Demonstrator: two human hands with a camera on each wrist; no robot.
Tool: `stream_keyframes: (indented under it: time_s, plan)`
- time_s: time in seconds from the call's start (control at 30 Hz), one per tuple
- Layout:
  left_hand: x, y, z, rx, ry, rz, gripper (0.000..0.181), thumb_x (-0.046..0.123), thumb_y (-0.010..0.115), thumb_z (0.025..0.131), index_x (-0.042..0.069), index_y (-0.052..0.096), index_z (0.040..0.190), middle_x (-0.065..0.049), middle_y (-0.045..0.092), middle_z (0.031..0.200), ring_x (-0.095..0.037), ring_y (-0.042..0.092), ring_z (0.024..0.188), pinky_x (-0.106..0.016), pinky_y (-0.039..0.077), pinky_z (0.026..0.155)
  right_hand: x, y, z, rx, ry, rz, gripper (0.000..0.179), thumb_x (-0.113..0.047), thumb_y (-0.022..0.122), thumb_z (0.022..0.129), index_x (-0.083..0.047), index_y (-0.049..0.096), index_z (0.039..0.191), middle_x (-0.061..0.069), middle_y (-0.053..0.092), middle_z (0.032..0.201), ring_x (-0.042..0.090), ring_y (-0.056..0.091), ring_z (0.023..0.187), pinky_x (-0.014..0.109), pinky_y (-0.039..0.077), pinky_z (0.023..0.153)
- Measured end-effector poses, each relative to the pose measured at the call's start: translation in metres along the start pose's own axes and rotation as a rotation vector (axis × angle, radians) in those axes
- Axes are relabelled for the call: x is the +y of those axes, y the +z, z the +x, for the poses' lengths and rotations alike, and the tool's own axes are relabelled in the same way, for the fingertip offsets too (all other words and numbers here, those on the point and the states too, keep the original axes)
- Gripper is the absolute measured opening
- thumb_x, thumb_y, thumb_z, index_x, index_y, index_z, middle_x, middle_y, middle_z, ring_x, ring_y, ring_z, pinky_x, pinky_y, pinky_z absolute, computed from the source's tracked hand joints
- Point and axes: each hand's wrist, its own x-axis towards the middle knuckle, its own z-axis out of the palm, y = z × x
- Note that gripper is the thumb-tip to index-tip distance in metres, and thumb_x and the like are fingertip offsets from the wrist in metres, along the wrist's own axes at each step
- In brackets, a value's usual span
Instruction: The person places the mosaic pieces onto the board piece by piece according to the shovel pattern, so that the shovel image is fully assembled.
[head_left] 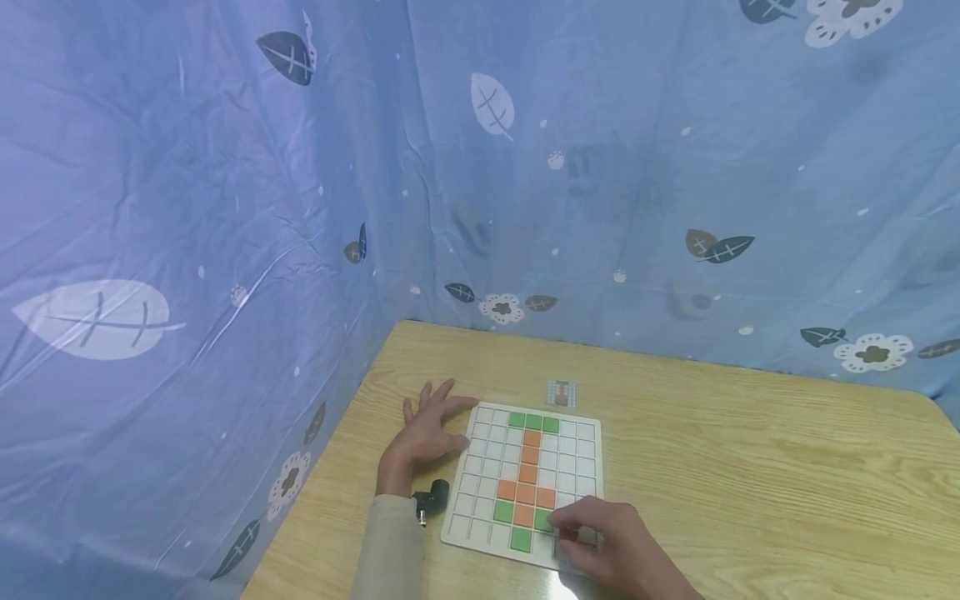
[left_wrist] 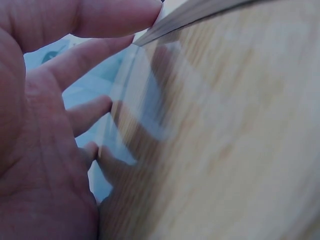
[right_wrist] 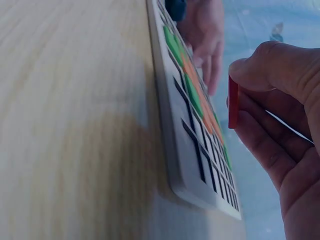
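Note:
A white square board (head_left: 480, 482) with a raised grid lies on the table. Green tiles (head_left: 534, 422) form a short row at its far edge. Orange tiles (head_left: 527, 493) run down the middle and widen into a crossbar, with more green tiles around the near end. Between thumb and fingers my right hand (head_left: 618, 546) pinches a thin red tile (right_wrist: 233, 102), held above the board's near right part. My left hand (head_left: 427, 435), fingers spread, touches the board's left edge with thumb and index finger.
Just beyond the board lies a small card (head_left: 562, 393) printed with a grid pattern. A black device (head_left: 432, 499) sits beside my left wrist. Blue patterned curtains (head_left: 555, 208) border the wooden table (head_left: 750, 467) at the back and left.

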Motion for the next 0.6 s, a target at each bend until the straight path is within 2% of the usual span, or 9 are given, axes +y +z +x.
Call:
stream_keyframes:
  time_s: [0.07, 0.23, 0.4, 0.6]
  plan:
    - [0.001, 0.0, 0.0, 0.002, -0.005, 0.001, 0.072, 0.012, 0.08, 0.078, 0.026, 0.069, 0.148, -0.015, 0.022, 0.183, -0.049, -0.007, 0.17, -0.077, -0.02, 0.127, -0.002, 0.004, 0.001, -0.01, 0.008, 0.032, 0.038, 0.008, 0.083, 0.083, -0.016, 0.081, 0.112, -0.01, 0.078, 0.097, 0.0, 0.068, 0.085, 0.01, 0.055, 0.079]
    - [0.001, 0.0, 0.0, 0.006, -0.016, 0.005, 0.072, 0.012, 0.08, 0.077, 0.026, 0.07, 0.148, -0.014, 0.022, 0.183, -0.048, -0.006, 0.17, -0.076, -0.02, 0.127, -0.003, 0.014, 0.003, -0.01, -0.041, 0.08, 0.04, 0.012, 0.079, 0.083, -0.015, 0.08, 0.112, -0.009, 0.077, 0.097, 0.0, 0.068, 0.086, 0.011, 0.056, 0.078]
    - [0.001, 0.001, 0.001, 0.006, -0.015, 0.008, 0.071, 0.012, 0.08, 0.077, 0.026, 0.071, 0.146, -0.014, 0.023, 0.183, -0.048, -0.006, 0.17, -0.076, -0.02, 0.128, -0.005, 0.022, 0.004, -0.043, -0.038, 0.039, 0.04, 0.01, 0.079, 0.082, -0.016, 0.08, 0.112, -0.013, 0.073, 0.094, -0.005, 0.061, 0.085, 0.006, 0.051, 0.075]
    - [0.002, 0.0, 0.001, 0.006, -0.012, 0.008, 0.071, 0.011, 0.08, 0.077, 0.025, 0.071, 0.146, -0.014, 0.023, 0.183, -0.048, -0.006, 0.17, -0.076, -0.019, 0.128, -0.006, 0.028, 0.005, -0.063, -0.011, -0.031, 0.039, 0.006, 0.082, 0.081, -0.017, 0.082, 0.113, -0.014, 0.075, 0.098, -0.005, 0.062, 0.088, 0.005, 0.05, 0.08]
